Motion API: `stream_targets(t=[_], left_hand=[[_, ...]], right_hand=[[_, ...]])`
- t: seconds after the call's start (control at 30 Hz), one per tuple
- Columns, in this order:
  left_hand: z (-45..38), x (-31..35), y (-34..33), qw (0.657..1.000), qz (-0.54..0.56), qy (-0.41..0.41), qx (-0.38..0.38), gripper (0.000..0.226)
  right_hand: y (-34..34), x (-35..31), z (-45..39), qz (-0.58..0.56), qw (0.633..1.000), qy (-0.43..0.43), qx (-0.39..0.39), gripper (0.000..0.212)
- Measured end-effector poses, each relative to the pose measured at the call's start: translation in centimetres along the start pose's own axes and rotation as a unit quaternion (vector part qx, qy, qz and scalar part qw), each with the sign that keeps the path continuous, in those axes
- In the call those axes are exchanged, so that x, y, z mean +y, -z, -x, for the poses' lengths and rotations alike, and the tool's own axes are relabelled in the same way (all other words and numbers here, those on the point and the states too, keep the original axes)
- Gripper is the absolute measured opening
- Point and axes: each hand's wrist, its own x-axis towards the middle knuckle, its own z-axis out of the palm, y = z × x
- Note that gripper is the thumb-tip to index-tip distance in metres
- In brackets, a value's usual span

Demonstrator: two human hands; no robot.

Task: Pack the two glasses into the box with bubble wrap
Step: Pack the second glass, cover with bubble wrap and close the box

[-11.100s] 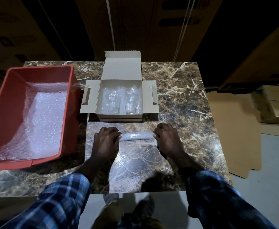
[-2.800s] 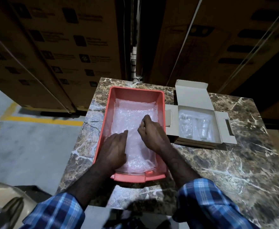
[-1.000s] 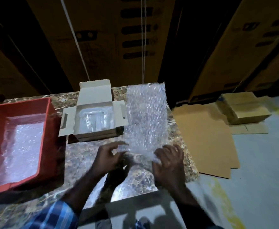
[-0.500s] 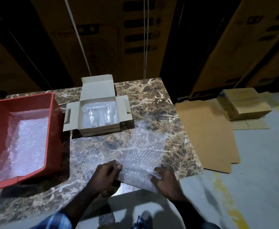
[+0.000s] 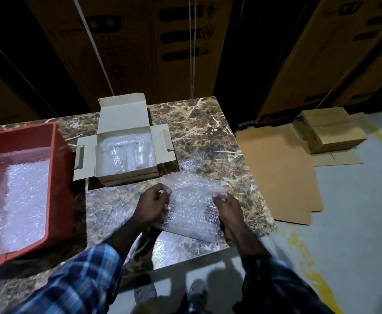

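At centre frame, bubble wrap sheet (image 5: 192, 205): lies on the marble table (image 5: 208, 137) just below and right of the box, its far part flat, its near part gathered between the two hands, near corner close to the table's front edge
Left hand (image 5: 152, 206): fingers curled, thumb and fingertips pinching the left edge of the sheet
Right hand (image 5: 227, 209): thumb and fingers closed on the right edge of the sheet, wrist angled toward the lower right of the frame
Box (image 5: 126, 152): small grey carton, upper centre of the frame, top lid standing back, both side flaps spread flat on the table
Glasses (image 5: 129, 155): two clear glasses side by side inside the box, bedded in clear wrap; outlines faint, details hard to tell
Red bin (image 5: 61, 177): at the left edge of the frame, just beside the box's left flap, partly cut off by the frame
Bin lining (image 5: 20, 200): more bubble wrap spread over the bin's floor
Sleeves (image 5: 83, 279): blue plaid, at the lower left and lower right of the frame
Shoes (image 5: 197, 293): visible on the grey floor at the bottom centre, below the table edge
Flat cardboard (image 5: 278, 175): lying on the floor to the right of the table
Closed cartons (image 5: 330, 130): stacked at the upper right, beyond the flat cardboard
Large cartons (image 5: 140, 41): tall, brown, dimly lit, filling the top of the frame behind the table
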Motion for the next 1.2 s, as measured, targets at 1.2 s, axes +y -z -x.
stream_targets(t=[1.2], left_hand=[[-1.7, -3.5, -3.6, 0.955, -0.255, -0.121, 0.091, 0.043]], right_hand=[[-2.9, 1.1, -3.6, 0.182, 0.955, 0.176, 0.156, 0.038]])
